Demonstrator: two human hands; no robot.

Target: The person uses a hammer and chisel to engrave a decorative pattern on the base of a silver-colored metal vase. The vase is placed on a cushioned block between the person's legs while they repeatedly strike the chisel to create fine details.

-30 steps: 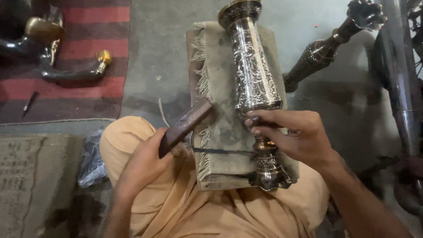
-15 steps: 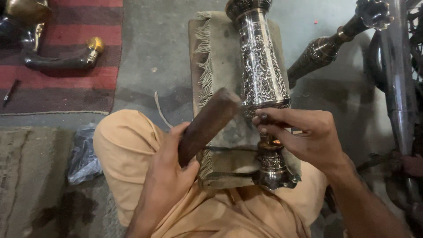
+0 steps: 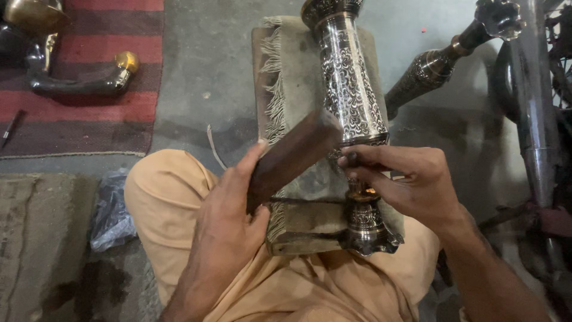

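Left hand point(image 3: 229, 217) grips a wooden block point(image 3: 293, 157), its far end touching the engraved vase point(image 3: 350, 98); right hand point(image 3: 411, 182) pinches a small tool point(image 3: 351, 160) against the vase, just beside the block.

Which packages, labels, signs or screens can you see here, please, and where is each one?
Crumpled plastic bag: on the floor beside the person's left knee, grey and shiny, shapeless; any print too small to tell.
No labels, signs or screens show.
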